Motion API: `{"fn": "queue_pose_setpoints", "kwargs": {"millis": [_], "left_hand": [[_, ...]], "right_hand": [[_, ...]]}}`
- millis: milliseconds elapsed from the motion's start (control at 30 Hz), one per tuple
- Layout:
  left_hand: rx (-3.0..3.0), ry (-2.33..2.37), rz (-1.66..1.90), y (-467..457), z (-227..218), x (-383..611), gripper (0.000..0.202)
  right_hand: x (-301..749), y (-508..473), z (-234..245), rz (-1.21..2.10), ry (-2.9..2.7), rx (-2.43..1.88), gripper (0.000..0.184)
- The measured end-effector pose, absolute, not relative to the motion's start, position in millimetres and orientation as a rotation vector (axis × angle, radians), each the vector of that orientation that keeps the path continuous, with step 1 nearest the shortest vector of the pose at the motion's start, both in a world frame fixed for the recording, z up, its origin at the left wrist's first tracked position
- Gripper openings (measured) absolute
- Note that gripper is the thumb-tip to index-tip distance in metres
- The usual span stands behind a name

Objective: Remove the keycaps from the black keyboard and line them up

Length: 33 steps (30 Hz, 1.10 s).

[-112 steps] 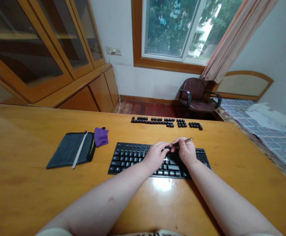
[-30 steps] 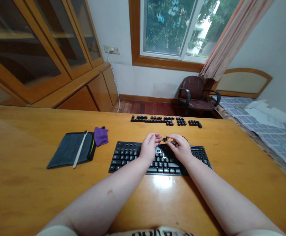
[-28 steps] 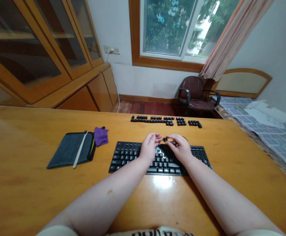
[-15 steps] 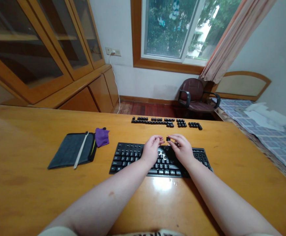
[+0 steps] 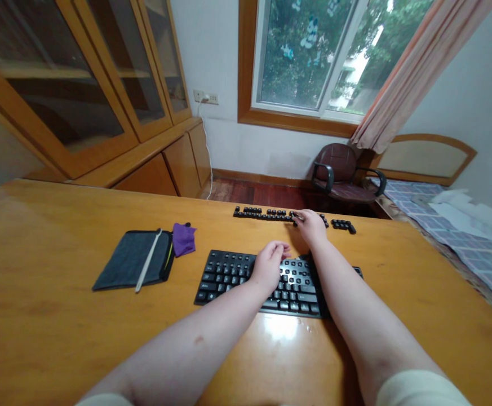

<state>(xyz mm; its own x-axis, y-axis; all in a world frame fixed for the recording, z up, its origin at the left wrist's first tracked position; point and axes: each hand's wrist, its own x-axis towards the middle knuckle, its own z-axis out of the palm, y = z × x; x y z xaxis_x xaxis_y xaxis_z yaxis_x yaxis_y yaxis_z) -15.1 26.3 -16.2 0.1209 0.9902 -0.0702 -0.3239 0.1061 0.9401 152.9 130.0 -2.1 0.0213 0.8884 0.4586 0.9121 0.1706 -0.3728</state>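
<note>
A black keyboard [image 5: 229,276] lies on the desk, some of its upper key positions bare of caps. Over its middle hovers my left hand [image 5: 267,264], fingers loosely bent and partly stretched out, with nothing visible in them. My right hand [image 5: 311,225] reaches past the keyboard to the rows of loose black keycaps [image 5: 260,214] near the far edge of the desk. Its thumb and fingers are pinched at a keycap [image 5: 294,217] there, mostly hidden by the fingertips. The hand also covers part of the rows, and my right forearm hides the keyboard's right portion.
Left of the keyboard, a dark grey zip pouch [image 5: 123,262] lies with a pale thin stick [image 5: 148,260] across it. A purple cloth [image 5: 184,239] touches its right side. Beyond the wooden desk [image 5: 51,327] stand a chair [image 5: 338,169] and a bed [image 5: 415,197].
My right hand has moved away from above the keyboard to the far keycap rows, carrying a keycap. My left hand stays over the keyboard. The view has shifted slightly.
</note>
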Motion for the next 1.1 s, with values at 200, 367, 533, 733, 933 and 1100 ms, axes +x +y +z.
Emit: {"fn": "queue_pose_setpoints", "kwargs": {"millis": [200,367,533,733,933,1100], "left_hand": [[0.959,0.934,1.195,25,-14,-14,0.019],[0.995,0.942,1.194,26,-14,-15,0.018],[1.038,0.944,1.205,26,-16,-15,0.019],[1.050,0.938,1.212,27,-21,-15,0.020],[1.060,0.941,1.208,27,-21,-15,0.019],[1.077,0.957,1.197,26,-17,-16,0.019]], "right_hand": [[153,132,-18,-0.073,-2.016,-1.927,0.021],[148,133,-17,-0.074,-2.081,-1.937,0.020],[148,133,-20,-0.064,-2.076,-1.920,0.019],[150,133,-22,-0.061,-2.041,-1.936,0.018],[151,133,-21,-0.050,-2.012,-1.941,0.016],[152,132,-22,-0.056,-1.941,-1.881,0.016]]}}
